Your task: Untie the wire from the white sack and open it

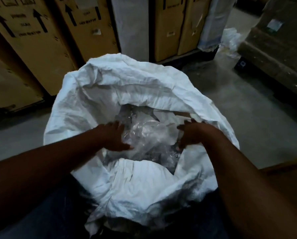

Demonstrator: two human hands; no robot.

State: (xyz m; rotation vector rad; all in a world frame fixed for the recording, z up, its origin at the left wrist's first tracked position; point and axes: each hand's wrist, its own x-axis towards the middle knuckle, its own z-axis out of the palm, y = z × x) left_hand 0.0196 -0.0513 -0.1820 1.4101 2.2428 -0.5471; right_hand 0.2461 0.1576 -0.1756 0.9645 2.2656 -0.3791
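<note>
The left hand lies with fingers loosely spread, flat on clear plastic inside the sack's mouth. The right hand has its fingers curled, seemingly pinching the plastic or the sack's inner edge; blur hides which. The white sack stands open on the floor, its rim folded outward around both hands. Cardboard boxes stand behind the sack.

1. Dim indoor light; corners fall off to near black.
2. The white sack is the brightest area, just beyond the fingers.
3. Fingers and clear plastic between them are motion-blurred.
4. Cardboard boxes lean with wide-angle distortion.
5. The floor shows a faint sheen.
</note>
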